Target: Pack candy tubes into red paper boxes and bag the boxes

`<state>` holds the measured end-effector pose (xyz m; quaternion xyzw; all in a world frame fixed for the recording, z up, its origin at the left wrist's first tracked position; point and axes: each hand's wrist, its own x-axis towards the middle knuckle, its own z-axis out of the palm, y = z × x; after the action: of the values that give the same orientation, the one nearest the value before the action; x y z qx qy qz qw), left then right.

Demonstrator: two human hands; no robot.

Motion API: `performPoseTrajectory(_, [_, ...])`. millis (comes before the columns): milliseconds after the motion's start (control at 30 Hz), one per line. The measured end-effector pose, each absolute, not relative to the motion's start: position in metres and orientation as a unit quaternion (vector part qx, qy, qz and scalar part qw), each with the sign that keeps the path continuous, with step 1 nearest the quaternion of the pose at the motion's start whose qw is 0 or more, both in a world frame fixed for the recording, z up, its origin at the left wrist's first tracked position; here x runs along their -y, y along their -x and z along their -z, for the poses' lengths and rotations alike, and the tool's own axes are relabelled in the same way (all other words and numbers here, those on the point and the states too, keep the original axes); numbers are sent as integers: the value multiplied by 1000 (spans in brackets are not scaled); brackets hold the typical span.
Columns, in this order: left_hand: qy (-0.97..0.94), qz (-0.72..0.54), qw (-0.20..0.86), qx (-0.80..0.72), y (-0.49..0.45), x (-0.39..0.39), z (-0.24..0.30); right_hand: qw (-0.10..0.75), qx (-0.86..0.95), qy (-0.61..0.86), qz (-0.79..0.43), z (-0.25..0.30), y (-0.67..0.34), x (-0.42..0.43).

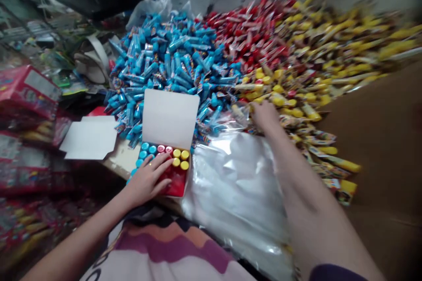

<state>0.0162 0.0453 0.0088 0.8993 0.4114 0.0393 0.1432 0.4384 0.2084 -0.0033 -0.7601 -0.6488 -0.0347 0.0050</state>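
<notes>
Left hand lies on blue-, pink- and yellow-capped plastic tubes in an open white cardboard box, fingers slightly apart. Right hand, fingers together (a bit blurred), right of the box at yellow-wrapped candy sticks. Clear plastic bags just beside the box; blue-wrapped candy tubes heaped behind it.
</notes>
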Motion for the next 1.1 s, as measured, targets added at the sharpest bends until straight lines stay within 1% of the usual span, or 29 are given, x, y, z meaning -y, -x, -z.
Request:
performPoseTrajectory(33, [-897,-38,151,-414,-14,-45,-12,74,614,783,58,2,-441,-200])
performPoseTrajectory(100, [-893,-42,160,-418,-10,-43,-17,159,561,807,95,-6,-439,-173])
performPoseTrajectory(167, [-893,-50,166,-416,-5,-38,-21,376,496,773,120,-17,-421,-133])
performPoseTrajectory(200, [-893,-53,170,-413,-3,-35,-22,472,484,732,84,-20,-404,-109])
performPoseTrajectory(233, [-895,-57,174,-407,-1,-32,-22,530,489,692,39,-21,-381,-84])
performPoseTrajectory(267, [-897,-58,179,-401,0,-29,-20,562,494,663,1,-20,-355,-58])
performPoseTrajectory(300, [-899,-59,183,-394,1,-26,-18,575,502,644,-59,-15,-325,-34])
performPoseTrajectory(367, [-902,-62,187,-385,3,-22,-13,540,509,638,-205,2,-266,7])
performPoseTrajectory(400, [-903,-64,186,-383,3,-20,-11,524,506,640,-244,12,-240,22])
performPoseTrajectory(433, [-904,-67,185,-381,3,-19,-8,512,509,642,-256,23,-218,33])
performPoseTrajectory(500, [-905,-72,183,-377,4,-19,-5,497,540,643,-218,41,-190,45])
performPoseTrajectory(600, [-907,-72,187,-371,5,-21,-2,469,606,625,-148,55,-178,47])
performPoseTrajectory(733, [-906,-71,194,-370,6,-21,0,420,691,577,-117,62,-180,48])
performPoseTrajectory(800, [-905,-74,202,-367,6,-21,0,385,726,553,-136,65,-177,51])
performPoseTrajectory(900, [-904,-81,209,-365,7,-19,-1,347,734,549,-198,63,-168,54])
performPoseTrajectory(1000, [-903,-102,206,-364,8,-17,1,357,697,559,-272,52,-168,50])
performPoseTrajectory(1100, [-905,-125,186,-361,11,-20,4,388,643,570,-334,40,-199,32])
